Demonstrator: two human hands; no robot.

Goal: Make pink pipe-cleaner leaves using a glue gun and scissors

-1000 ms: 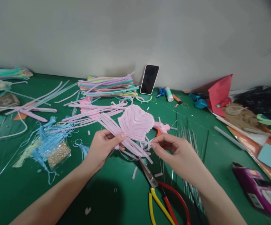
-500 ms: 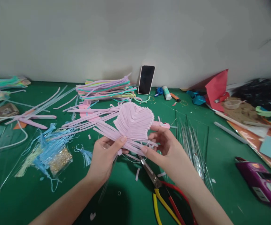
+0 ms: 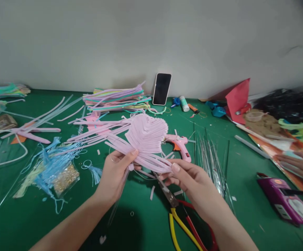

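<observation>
Presently, in the head view, the left hand (image 3: 116, 170) grips the pink leaf-shaped panel of woven pipe cleaners (image 3: 147, 134) at its lower left edge. The thumb lies across the front and the fingers (image 3: 115, 157) are curled behind it, closed on the piece. The panel is held above the green desk (image 3: 15, 209), near the centre of the view, tilted with its rounded top away from the person. Its loose straight tails run down to the right. The right hand (image 3: 190, 181) pinches those tails, with the thumb pressed on top and the fingers closed beneath.

On the desk directly below the hands lies a pair of pliers with red and yellow handles (image 3: 184, 223), its metal nose pointing toward the panel. A pink glue gun (image 3: 179, 145) lies just beyond the right hand, and a fan of thin silver wires (image 3: 211, 157) is beside it. A stack of pastel pipe cleaners (image 3: 117, 99) sits toward the wall, near a black phone (image 3: 162, 89) that leans upright. Blue tassel threads (image 3: 50, 162) lie at left, well apart from the hands. At the right edge, another person's hand (image 3: 298, 165) rests near a purple device (image 3: 285, 202).
</observation>
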